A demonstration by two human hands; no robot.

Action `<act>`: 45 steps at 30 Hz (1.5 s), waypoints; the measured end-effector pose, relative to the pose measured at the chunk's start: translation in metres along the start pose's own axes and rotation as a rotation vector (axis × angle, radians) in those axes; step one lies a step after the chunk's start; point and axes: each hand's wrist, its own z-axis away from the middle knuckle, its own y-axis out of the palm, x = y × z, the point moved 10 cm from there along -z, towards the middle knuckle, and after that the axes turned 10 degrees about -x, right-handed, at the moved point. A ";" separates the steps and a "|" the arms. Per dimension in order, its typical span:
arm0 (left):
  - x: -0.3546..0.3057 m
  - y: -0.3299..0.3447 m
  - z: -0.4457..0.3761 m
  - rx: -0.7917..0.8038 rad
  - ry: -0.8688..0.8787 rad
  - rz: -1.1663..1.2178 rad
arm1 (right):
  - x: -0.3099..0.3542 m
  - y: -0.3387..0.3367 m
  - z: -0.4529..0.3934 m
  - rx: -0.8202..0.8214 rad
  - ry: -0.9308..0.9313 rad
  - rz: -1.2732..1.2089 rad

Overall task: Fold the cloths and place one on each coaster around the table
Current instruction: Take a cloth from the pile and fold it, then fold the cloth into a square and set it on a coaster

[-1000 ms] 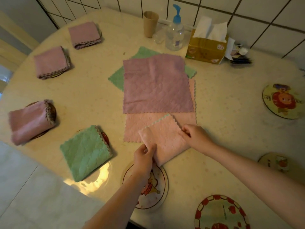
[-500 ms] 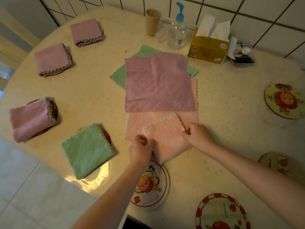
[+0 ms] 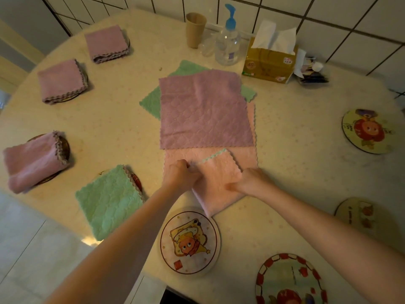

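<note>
A folded pink cloth lies at the near edge of a pile of flat cloths. My left hand pinches its left corner. My right hand rests on its right side, fingers lying across the fabric. The pile holds a purple cloth on top, a pink cloth and a green cloth beneath. Just below the folded cloth sits a bare cartoon coaster. Bare coasters also lie at the front right, right and far right.
Folded cloths cover coasters on the left: green, a loosely folded pink one, and two purple. At the back stand a cup, pump bottle and tissue box. The table edge runs near me.
My left hand moved up from the cloth's lower left edge to its left corner and closed on it. My right hand slid from the right corner down across the fabric.
</note>
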 end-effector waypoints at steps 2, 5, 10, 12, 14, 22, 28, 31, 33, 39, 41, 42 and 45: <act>0.002 -0.001 -0.003 0.036 -0.028 0.019 | -0.001 0.001 -0.002 0.044 0.032 -0.105; 0.005 -0.002 -0.006 0.108 -0.076 0.198 | -0.006 0.001 0.000 0.082 0.146 -0.438; 0.011 -0.004 0.017 0.291 -0.231 0.769 | -0.008 -0.010 0.022 0.096 0.173 -0.696; 0.022 -0.008 0.030 0.297 -0.232 0.812 | -0.004 -0.010 0.038 0.131 0.134 -0.736; 0.035 -0.011 0.045 0.304 -0.226 0.813 | 0.000 -0.001 0.057 0.182 0.100 -0.754; 0.104 -0.018 0.106 0.181 -0.233 0.804 | -0.001 0.076 0.130 0.293 0.113 -0.766; 0.148 -0.015 0.121 0.010 -0.257 0.784 | 0.002 0.098 0.143 0.164 0.052 -0.750; 0.156 -0.016 0.122 -0.063 -0.254 0.728 | 0.000 0.096 0.140 0.085 0.016 -0.703; 0.160 -0.020 0.119 -0.101 -0.243 0.662 | -0.001 0.096 0.137 0.068 -0.001 -0.653; 0.142 -0.031 0.111 -0.172 -0.028 0.190 | -0.006 0.091 0.133 0.049 -0.052 -0.520; 0.131 -0.035 0.112 -0.198 0.046 0.020 | -0.006 0.085 0.130 0.009 -0.091 -0.466; 0.124 -0.038 0.112 -0.217 0.099 -0.075 | -0.007 0.082 0.128 -0.013 -0.112 -0.441; 0.100 -0.041 0.107 -0.229 0.283 -0.306 | -0.017 0.066 0.119 -0.068 -0.138 -0.362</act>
